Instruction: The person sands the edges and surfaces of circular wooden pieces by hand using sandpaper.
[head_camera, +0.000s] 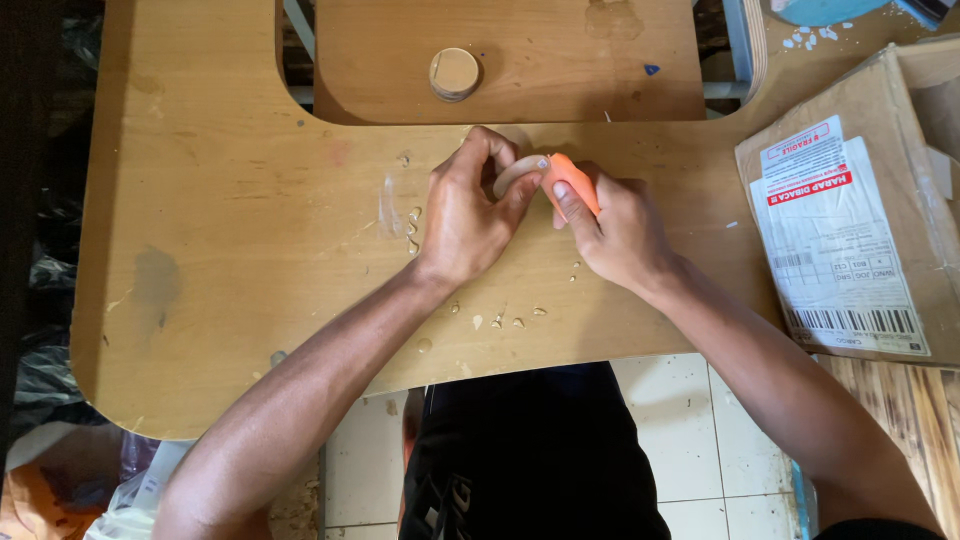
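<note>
Seen from above: left hand (470, 215) pinching a pale curved piece (512, 172) against an orange tool (572, 180) gripped in right hand (622, 232), both over the wooden worktop (250, 230). Small pale shavings (505, 320) just nearer than the hands. Round wooden disc (454, 73) beyond them; labelled cardboard box (860, 220) well right.

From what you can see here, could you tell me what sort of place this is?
Probably a small home workshop. The left hand holds a pale curved piece and the right hand an orange tool over a scuffed wooden worktable strewn with shavings; a cardboard box sits alongside.
</note>
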